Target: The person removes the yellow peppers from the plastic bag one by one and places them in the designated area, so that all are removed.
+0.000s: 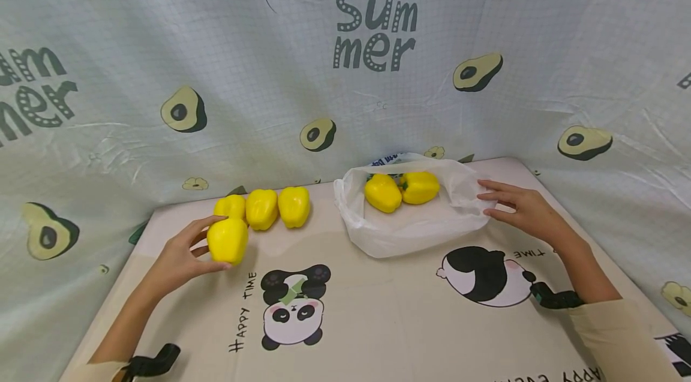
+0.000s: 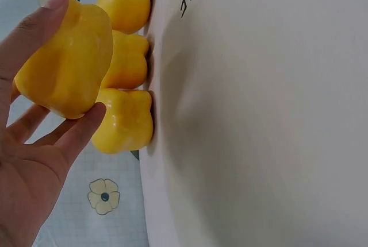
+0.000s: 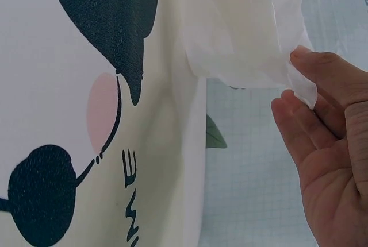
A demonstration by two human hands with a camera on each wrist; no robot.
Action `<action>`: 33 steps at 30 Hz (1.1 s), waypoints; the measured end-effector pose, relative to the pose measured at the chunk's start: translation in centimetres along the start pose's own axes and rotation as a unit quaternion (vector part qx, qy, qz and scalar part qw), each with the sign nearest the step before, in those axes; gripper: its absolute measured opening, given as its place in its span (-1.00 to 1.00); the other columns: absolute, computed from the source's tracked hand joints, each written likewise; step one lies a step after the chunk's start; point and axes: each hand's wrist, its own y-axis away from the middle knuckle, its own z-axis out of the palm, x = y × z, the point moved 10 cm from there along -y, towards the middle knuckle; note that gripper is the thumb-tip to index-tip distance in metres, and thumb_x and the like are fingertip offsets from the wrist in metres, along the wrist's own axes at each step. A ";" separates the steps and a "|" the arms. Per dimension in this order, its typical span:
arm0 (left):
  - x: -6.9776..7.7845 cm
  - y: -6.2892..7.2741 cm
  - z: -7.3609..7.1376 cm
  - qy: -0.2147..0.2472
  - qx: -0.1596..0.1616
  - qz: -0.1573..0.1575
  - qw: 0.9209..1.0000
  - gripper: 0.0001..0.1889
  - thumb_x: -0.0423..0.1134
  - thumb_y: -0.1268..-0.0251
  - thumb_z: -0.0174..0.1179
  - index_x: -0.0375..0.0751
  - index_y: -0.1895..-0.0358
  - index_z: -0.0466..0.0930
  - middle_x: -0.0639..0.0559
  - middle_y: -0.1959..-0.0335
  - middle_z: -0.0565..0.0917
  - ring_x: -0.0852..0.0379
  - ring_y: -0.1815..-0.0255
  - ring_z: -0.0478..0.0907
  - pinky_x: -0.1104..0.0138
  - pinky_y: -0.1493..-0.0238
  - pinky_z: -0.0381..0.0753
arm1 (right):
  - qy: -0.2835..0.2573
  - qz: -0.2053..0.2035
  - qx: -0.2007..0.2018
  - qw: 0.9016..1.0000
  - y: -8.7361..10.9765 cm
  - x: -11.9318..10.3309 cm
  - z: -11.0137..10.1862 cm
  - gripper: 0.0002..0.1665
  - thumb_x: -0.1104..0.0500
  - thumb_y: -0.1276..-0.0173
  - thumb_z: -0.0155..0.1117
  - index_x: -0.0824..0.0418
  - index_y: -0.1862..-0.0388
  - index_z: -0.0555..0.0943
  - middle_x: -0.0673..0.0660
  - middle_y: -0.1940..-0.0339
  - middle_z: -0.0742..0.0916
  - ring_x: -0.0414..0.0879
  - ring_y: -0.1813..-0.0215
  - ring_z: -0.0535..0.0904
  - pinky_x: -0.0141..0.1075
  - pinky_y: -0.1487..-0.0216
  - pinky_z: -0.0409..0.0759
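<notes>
My left hand grips a yellow bell pepper between thumb and fingers, held up off the table in the left wrist view. Right behind it, three more yellow bell peppers stand in a row along the table's back edge. To the right lies a white plastic bag, its mouth spread wide. Two yellow bell peppers rest inside it, side by side. At the bag's right side, my right hand holds the rim; the right wrist view shows the thin plastic between thumb and fingers.
A pale table with printed pandas and lettering spreads in front. Behind it hangs a light curtain with avocado prints, close to the row of peppers and the bag.
</notes>
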 end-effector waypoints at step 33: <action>-3.3 1.3 -0.3 0.008 -0.066 -0.085 0.994 -0.05 -0.12 -0.11 0.55 -0.22 -0.54 0.22 -0.37 -0.49 0.27 -0.53 -0.33 0.38 -0.26 -0.25 0.47 | -0.024 0.003 -0.023 0.999 -1.0 0.7 -1.0 -0.55 0.20 -0.21 0.54 0.19 -0.11 0.75 0.23 -0.32 0.65 -0.64 -0.29 0.30 -0.86 -0.11 0.16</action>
